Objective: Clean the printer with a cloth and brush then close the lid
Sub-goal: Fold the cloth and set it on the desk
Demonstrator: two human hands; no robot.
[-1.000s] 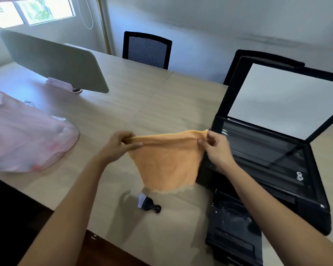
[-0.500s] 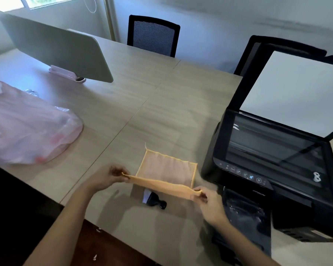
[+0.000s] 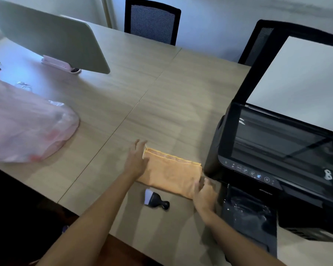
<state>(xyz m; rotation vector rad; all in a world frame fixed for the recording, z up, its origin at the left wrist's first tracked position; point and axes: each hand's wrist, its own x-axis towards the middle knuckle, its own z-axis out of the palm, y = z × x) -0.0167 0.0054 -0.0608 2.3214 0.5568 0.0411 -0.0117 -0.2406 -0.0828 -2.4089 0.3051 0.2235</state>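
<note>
On the surface (image 3: 161, 89): folded orange cloth (image 3: 171, 174), brush (image 3: 156, 200) just beside it
Left hand (image 3: 136, 162): spread flat on cloth's end
Right hand (image 3: 205, 194): fingers pressed onto other end
Printer (image 3: 277, 169): lid (image 3: 304, 81) up

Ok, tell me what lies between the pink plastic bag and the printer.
In the head view, the folded orange cloth lies on the table between the pink plastic bag and the printer, with the left hand and right hand at its ends.

A pink plastic bag (image 3: 25, 127) lies near a desk divider (image 3: 52, 37).
</note>
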